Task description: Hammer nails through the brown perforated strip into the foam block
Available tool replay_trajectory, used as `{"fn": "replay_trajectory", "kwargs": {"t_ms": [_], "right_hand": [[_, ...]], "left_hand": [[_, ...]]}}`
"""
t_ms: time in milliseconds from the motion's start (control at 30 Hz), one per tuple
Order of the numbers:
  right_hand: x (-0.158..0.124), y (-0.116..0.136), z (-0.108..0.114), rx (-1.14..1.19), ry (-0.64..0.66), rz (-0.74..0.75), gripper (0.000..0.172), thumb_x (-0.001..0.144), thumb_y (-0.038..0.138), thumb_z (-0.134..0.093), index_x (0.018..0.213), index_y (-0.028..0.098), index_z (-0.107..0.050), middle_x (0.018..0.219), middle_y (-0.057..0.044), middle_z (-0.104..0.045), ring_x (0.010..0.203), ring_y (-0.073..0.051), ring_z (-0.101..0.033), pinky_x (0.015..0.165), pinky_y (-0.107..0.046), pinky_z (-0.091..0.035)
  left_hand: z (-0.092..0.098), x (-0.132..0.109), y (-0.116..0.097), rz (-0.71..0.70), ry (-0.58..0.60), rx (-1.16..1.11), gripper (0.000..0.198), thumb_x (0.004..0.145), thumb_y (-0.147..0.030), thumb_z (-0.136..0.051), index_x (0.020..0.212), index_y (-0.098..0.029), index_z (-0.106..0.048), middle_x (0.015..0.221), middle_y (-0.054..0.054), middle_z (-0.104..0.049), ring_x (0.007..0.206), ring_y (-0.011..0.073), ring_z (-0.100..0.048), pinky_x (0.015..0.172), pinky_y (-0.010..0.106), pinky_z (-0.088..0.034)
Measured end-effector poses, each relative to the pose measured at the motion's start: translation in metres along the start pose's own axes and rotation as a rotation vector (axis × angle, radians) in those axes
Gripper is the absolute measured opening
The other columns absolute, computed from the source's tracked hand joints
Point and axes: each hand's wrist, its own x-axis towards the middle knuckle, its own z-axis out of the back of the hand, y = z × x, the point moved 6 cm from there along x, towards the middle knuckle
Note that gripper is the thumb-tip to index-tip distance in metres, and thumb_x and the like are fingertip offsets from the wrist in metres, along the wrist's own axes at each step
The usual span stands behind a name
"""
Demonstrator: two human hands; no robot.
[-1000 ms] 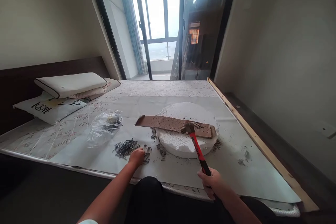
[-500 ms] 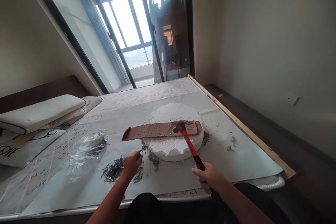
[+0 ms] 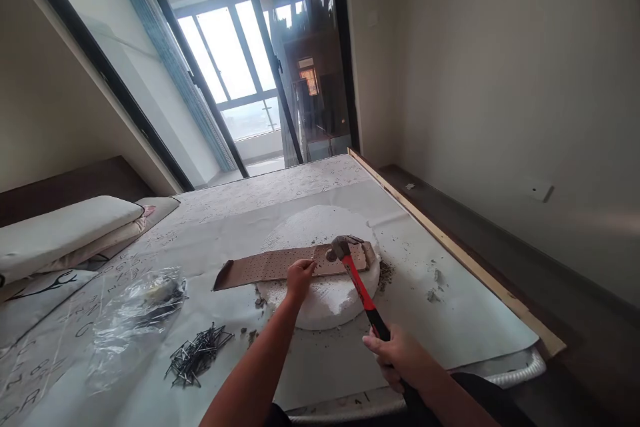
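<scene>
We get our daylight from the grey-framed, many-paned window (image 3: 240, 50) at the far end, its panes glaring nearly white. Through the dark-framed sliding glass door (image 3: 273, 63), we notice hazy reflections and a small orange glow at its right. The round white foam block (image 3: 323, 313) catches this light softly, while the creased clear plastic bag (image 3: 135, 313) glints in streaks. Towards us the light dims: the plain beige wall (image 3: 475, 80) falls to murky grey-brown, and the bed's near edge sinks into shadow. Our wide lens stretches the margins, with the uprights leaning steeply and the upper right corner darkened. Fine detail is soft; we barely resolve the thin nail (image 3: 314, 260) in the left grip (image 3: 300, 278).
</scene>
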Motion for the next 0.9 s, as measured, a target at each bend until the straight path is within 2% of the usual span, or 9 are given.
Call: {"fn": "replay_trajectory", "kwargs": {"t_ms": [200,367,600,767,900], "right_hand": [[0.003,0.001,0.003,0.016,-0.001,0.013,0.043,0.066,0.053,-0.062,0.069,0.024,-0.031,0.039,0.015,-0.027,0.029,-0.003,-0.021,0.027,-0.018,-0.019],[0.010,-0.009,0.006,-0.121,-0.072,-0.008,0.041,0.065,0.050,-0.063,0.066,0.025,-0.030,0.035,0.015,-0.026,0.023,-0.004,-0.020,0.024,-0.020,-0.013],[0.013,-0.016,-0.001,-0.174,-0.069,-0.031,0.037,0.064,0.047,-0.059,0.066,0.025,-0.029,0.037,0.015,-0.028,0.023,-0.004,-0.021,0.024,-0.020,-0.017],[0.015,0.000,0.005,-0.253,-0.112,-0.106,0.040,0.066,0.049,-0.060,0.067,0.025,-0.028,0.038,0.015,-0.026,0.026,-0.003,-0.019,0.025,-0.020,-0.016],[0.013,0.031,0.002,-0.321,-0.040,-0.150,0.039,0.068,0.047,-0.061,0.069,0.025,-0.030,0.043,0.013,-0.032,0.029,-0.003,-0.022,0.028,-0.019,-0.020]], "left_hand": [[-0.004,0.001,0.005,-0.053,0.010,0.092,0.027,0.073,-0.040,-0.054,0.064,-0.017,-0.066,0.067,0.003,-0.065,0.065,0.0161,-0.057,0.061,0.025,-0.038],[-0.007,0.000,0.007,-0.106,-0.002,0.149,0.025,0.075,-0.036,-0.054,0.062,-0.017,-0.066,0.064,0.002,-0.064,0.062,0.0142,-0.054,0.060,0.023,-0.036],[-0.011,0.000,0.012,-0.154,0.010,0.211,0.023,0.078,-0.030,-0.053,0.066,-0.017,-0.068,0.066,0.004,-0.064,0.062,0.0140,-0.054,0.058,0.023,-0.032],[-0.010,-0.006,0.015,-0.168,-0.001,0.189,0.021,0.079,-0.029,-0.054,0.072,-0.018,-0.070,0.073,0.005,-0.068,0.069,0.0159,-0.058,0.061,0.024,-0.035],[-0.011,-0.010,0.019,-0.153,-0.009,0.157,0.018,0.079,-0.028,-0.055,0.074,-0.019,-0.070,0.078,0.006,-0.069,0.073,0.0167,-0.060,0.064,0.024,-0.036]]}}
